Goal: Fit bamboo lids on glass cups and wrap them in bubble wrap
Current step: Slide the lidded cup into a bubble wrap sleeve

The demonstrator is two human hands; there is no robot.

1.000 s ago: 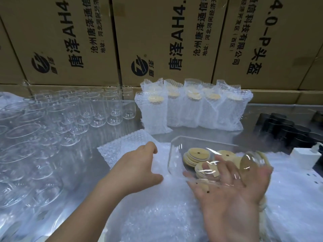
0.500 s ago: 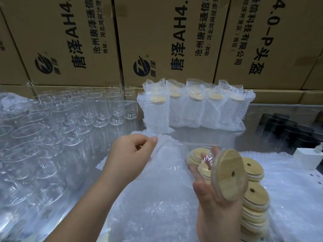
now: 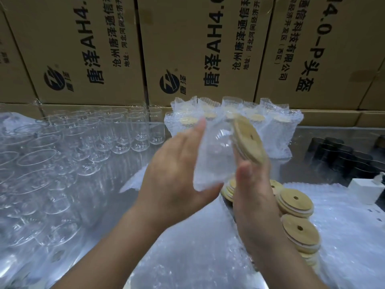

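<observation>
Packing bench [image 3: 333, 134] with a shiny grey top, backed by a wall of brown printed cardboard cartons [image 3: 93, 49]. Centre, raised above the bench: a clear glass cup [image 3: 218, 140], tilted to the right and slightly blurred. It is capped with a round bamboo lid [image 3: 248, 140] pierced by a small hole, and its body sits inside a translucent bubble-wrap sleeve [image 3: 208, 176]. The left hand [image 3: 179, 170] lies flat against the sleeve, fingers straight and together. The right hand [image 3: 256, 197] grips the cup from below, thumb up against its near side, the other fingers hidden behind it. Left of the cup, rows of bare clear glass tumblers [image 3: 116, 132] stand upright. Behind the cup, against the cartons, stands a row of lidded cups already wrapped in bubble wrap [image 3: 277, 132]. Just right of and below the cup are stacks of loose bamboo lids [image 3: 295, 202]. Beneath the cup, flat sheets of bubble wrap [image 3: 187, 247] cover the bench. Far right of the cup are dark cylindrical containers [image 3: 343, 159] and a small white box [image 3: 366, 189].
</observation>
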